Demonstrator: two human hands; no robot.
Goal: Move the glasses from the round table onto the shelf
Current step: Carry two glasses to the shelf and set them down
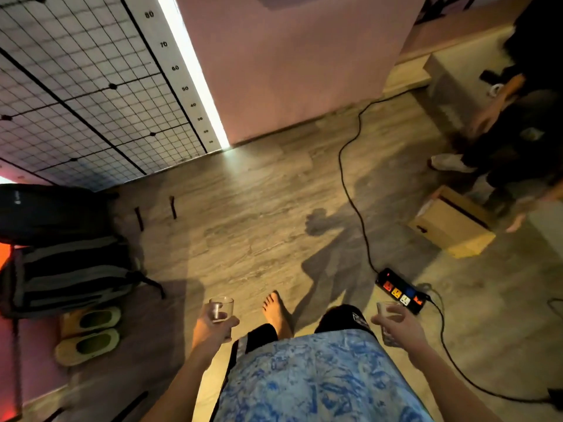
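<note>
the left hand (213, 325) grips a clear glass (221, 309) from below and behind, fingers curled round its lower half, thumb across the near side; the rim stands free above the fingers, upright. the right hand (402, 325) holds a second glass (388, 312), fingers wrapped over its top and far side, so most of it is hidden and its tilt is unclear. both glasses hang in the air over the wooden floor (249, 214), either side of a bare foot (277, 312), the right one near a power strip (400, 290).
</note>
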